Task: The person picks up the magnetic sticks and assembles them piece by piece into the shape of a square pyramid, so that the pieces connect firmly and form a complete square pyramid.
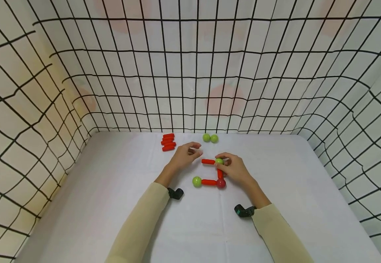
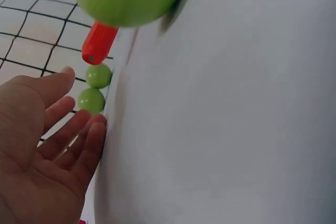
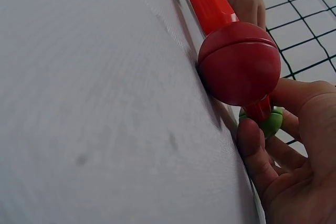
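While the right hand pinches a glossy green ball joining smooth red rods, the left hand hovers, fingers loose and empty; only the right-wrist view shows the dark-red ball's seam.

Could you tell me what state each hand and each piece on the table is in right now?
left hand: open, fingers relaxed, holding nothing.
right hand: pinching the green ball at the frame's top corner.
rod-and-ball frame: partly joined, three red rods linking two green balls and one dark red ball, lying on the table.
spare red rods: loose, piled together.
two spare green balls: loose, side by side.
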### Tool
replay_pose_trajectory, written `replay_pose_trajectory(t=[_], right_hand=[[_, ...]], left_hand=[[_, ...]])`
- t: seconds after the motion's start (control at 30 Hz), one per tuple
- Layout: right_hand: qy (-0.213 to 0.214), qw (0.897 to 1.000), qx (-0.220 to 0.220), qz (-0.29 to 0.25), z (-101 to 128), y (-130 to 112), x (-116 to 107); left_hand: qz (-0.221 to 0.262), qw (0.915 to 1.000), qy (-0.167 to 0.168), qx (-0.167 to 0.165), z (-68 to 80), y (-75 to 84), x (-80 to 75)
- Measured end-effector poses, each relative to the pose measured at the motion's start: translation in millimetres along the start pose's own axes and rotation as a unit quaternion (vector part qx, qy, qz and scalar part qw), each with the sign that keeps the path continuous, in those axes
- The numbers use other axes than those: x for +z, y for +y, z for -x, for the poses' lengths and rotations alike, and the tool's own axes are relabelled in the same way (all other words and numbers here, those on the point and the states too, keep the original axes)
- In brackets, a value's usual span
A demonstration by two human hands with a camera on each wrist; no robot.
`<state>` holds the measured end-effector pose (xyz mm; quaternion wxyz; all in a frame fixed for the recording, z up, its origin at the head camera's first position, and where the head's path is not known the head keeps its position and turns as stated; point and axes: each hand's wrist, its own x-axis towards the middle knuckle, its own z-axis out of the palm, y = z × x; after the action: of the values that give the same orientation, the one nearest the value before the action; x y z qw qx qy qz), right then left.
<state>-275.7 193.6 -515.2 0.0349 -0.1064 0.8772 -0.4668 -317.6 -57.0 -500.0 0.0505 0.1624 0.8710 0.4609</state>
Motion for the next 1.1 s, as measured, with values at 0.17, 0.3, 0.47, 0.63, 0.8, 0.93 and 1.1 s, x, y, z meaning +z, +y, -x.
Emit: replay_pose_trajectory(t=[0.17, 0.3, 0.47, 0.63, 0.8, 0.93, 1.1], right_hand=[[0.010, 1.000, 0.003, -0.013, 3.9, 0.1, 0.4], [0.012, 0.999, 0.005, -0.029, 8.9, 0.0, 0.7], [0.011, 0.999, -0.006, -0.033, 8.8, 4.1, 2.2], [0.011, 0.999, -0.011, -0.032, 5.5, 5.6, 2.4], [0.019, 0.999, -0.015, -0.030, 3.7, 6.0, 2.0], [0.024, 0.999, -0.020, -0.035, 2.6, 7.2, 2.6], [0.022, 0.999, -0.018, -0.030, 2.4, 8.9, 3.5]], left_hand=[[-0.024, 0.9997, 0.002, 0.009, -17.4, 0.7, -0.8], [-0.043, 0.9989, -0.002, 0.018, -28.6, -0.2, 1.0], [-0.066, 0.9969, -0.008, 0.042, -39.1, 0.4, 2.2], [-0.132, 0.9894, -0.029, 0.053, -49.3, 3.0, 2.3], [-0.183, 0.9795, -0.054, 0.065, -58.8, 5.4, 3.4], [-0.204, 0.9745, -0.057, 0.076, -62.9, 7.0, 5.2], [-0.160, 0.9862, -0.021, 0.038, -62.4, 4.5, 8.5]])
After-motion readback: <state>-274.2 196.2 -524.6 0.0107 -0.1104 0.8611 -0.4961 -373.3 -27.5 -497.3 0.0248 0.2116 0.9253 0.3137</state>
